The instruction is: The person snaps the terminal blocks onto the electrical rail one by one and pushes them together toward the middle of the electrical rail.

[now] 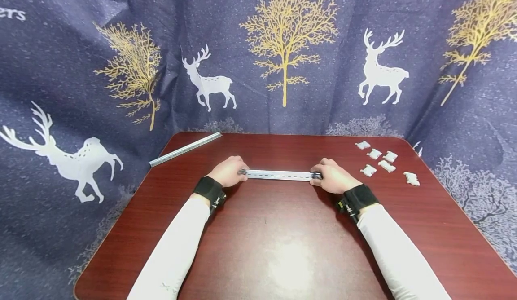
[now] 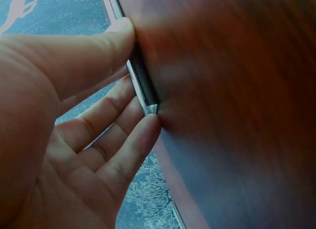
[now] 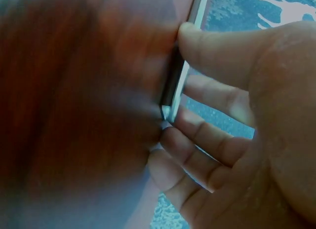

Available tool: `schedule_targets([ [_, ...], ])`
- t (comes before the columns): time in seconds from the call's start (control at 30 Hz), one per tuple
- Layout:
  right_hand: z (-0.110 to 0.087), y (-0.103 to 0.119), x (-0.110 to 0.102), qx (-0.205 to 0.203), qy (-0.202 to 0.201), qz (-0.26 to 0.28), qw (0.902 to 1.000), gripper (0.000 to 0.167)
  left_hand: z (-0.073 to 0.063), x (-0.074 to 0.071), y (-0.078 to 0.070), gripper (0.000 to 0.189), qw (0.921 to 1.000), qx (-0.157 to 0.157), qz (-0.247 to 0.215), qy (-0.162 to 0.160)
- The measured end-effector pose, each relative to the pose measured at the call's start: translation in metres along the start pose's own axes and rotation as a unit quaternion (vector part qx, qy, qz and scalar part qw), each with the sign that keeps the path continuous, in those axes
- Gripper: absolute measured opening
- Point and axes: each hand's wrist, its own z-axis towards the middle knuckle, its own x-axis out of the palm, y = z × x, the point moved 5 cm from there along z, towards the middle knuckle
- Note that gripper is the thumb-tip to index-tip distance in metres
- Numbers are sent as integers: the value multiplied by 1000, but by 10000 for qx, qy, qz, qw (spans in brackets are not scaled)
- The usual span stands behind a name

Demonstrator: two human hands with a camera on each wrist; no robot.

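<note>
A slotted metal DIN rail lies crosswise near the middle of the table, silver with a row of dark slots. At its left end, my left hand grips it between thumb and fingers. My right hand holds the opposite end in the same way. In the left wrist view, the thumb presses along one edge of the rail while fingertips touch around its end. The right wrist view has the thumb on the near edge of the rail, with the fingers curled behind. My fingers partly hide both ends.
A second slotted rail lies slanted at the table's back left. Several small white plastic pieces are scattered at the back right, one apart from the others. A dark curtain hangs behind the reddish-brown table.
</note>
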Motion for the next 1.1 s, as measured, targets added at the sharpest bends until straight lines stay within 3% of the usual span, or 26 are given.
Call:
schedule_targets([
  [0.33,-7,-25,-24,464,-95,108,9988,36,-1,-2,-1,22,10000,7,-17,-64],
  [0.73,-31,-85,-54,1440,-421,-231,9884,54,-2,-2,2,24,9997,36,-208,-117],
  [0.77,-33,-89,-56,1508,-427,-234,9874,55,3,6,11,25,9993,167,-262,-206],
  [0.97,-48,-116,-63,1832,-429,-222,9819,61,3,6,11,27,9994,169,-250,-179],
  [1.0,-50,-119,-64,1844,-432,-220,9817,62,-1,-2,1,27,9998,58,-193,-93],
  [1.1,-57,-126,-66,1867,-447,-188,9812,66,1,0,2,27,9999,31,-129,-52],
])
